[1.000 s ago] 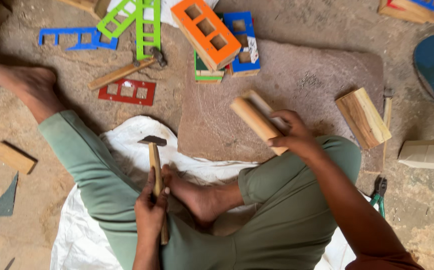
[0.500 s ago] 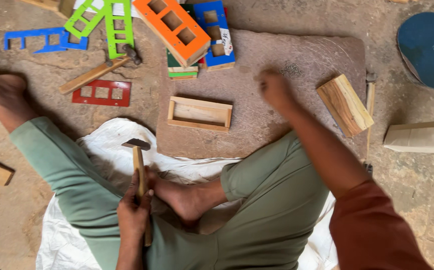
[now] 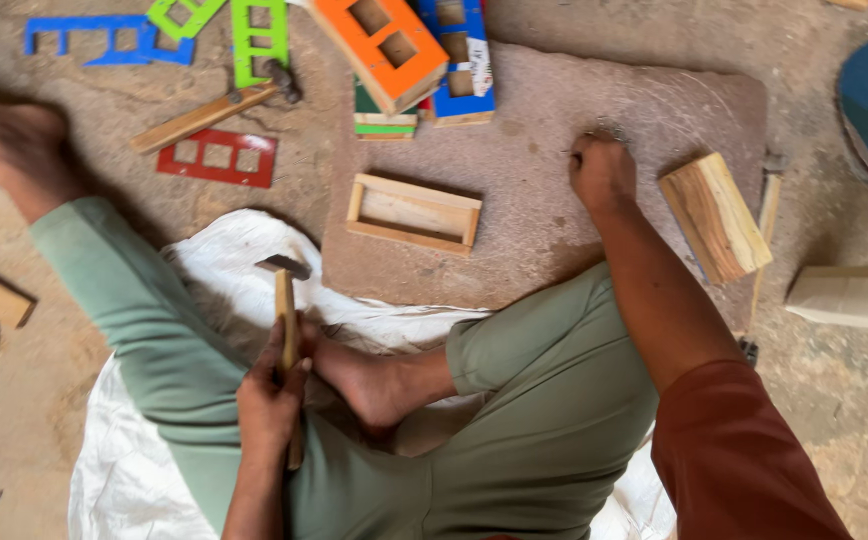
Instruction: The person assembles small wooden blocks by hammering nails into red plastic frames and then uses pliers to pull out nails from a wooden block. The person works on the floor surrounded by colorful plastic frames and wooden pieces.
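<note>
Two hands busy: left hand (image 3: 272,392) wrapped around the hammer (image 3: 288,345) handle near the lap, right hand (image 3: 602,172) pinched shut over something small, likely nails, on the stone slab (image 3: 574,240), right of the wooden frame (image 3: 414,213); nailing step seemingly being prepared.

A single head-worn camera looks almost straight down from above the seated person, close enough that the green-trousered lap fills the near part of the frame. The left hand (image 3: 272,400) sits near and left, the right hand (image 3: 602,172) farther out over the brown slab (image 3: 554,230). Painted wooden pieces (image 3: 394,50) line the far edge. The right sleeve (image 3: 744,460) crowds the near right corner. No second view overlaps.
</note>
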